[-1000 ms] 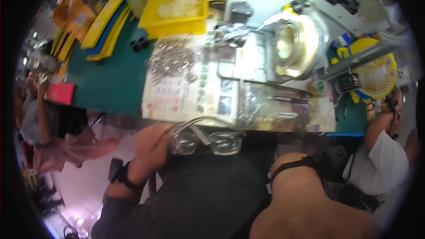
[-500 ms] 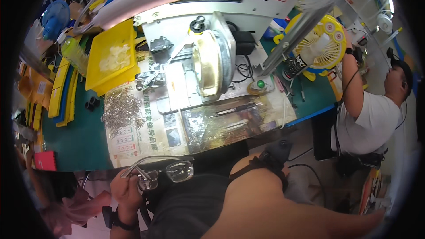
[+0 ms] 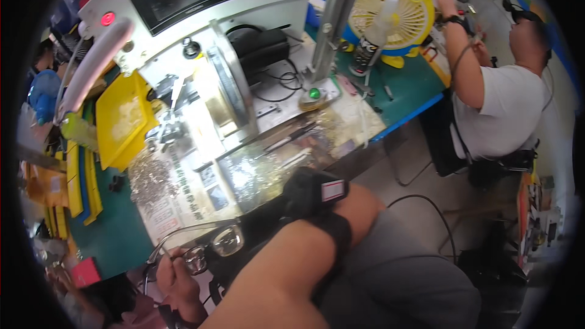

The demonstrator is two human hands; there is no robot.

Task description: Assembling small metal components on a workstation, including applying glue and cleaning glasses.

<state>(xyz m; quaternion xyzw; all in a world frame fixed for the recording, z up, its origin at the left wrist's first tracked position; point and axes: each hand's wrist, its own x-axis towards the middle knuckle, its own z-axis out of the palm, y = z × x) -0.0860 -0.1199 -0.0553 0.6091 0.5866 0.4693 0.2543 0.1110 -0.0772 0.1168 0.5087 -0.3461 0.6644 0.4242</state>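
Observation:
Clear-lensed eyeglasses (image 3: 227,241) with thin metal temples hang below the workbench's front edge. My left hand (image 3: 178,277) pinches them by one side near a temple, with the lenses facing out to the right. Across the lower middle comes my right forearm, wearing a black strap and a boxy black device at the wrist. Beyond the strap, my right hand (image 3: 362,207) shows only in part, above my grey-clad leg; its fingers are hidden.
A lit machine (image 3: 225,85) stands on the bench beside a yellow bin (image 3: 125,122) of pale pieces. A heap of small metal parts (image 3: 152,186) lies on newspaper. Farther right are a spray can (image 3: 365,55), a yellow fan (image 3: 399,15) and a seated co-worker (image 3: 512,103).
The view has turned, so the bench appears tilted and shifted left. My right forearm and its wrist device have swung up in the picture. The eyeglasses stay in my left hand.

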